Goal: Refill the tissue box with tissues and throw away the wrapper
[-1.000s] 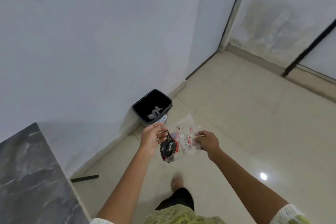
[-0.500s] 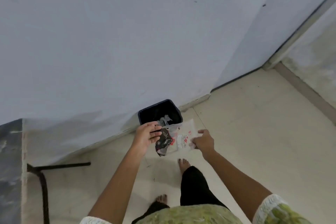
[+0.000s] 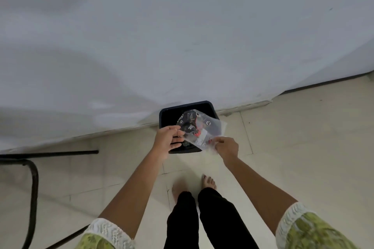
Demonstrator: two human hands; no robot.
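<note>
A clear plastic tissue wrapper (image 3: 199,127) with black and red print is stretched out directly above the open black trash bin (image 3: 165,114), which stands on the floor against the white wall. My left hand (image 3: 168,140) pinches the wrapper's left edge. My right hand (image 3: 226,146) pinches its lower right corner. Both hands hover over the bin's near rim. The tissue box is out of view.
A black metal furniture frame (image 3: 32,180) stands on the tiled floor at the left. My bare feet (image 3: 208,182) are just short of the bin. The wall's skirting runs behind the bin.
I have stepped up to the bin, and it now lies right under my hands. The wrapper, held by both hands throughout, has moved from in front of the bin to over its opening.
</note>
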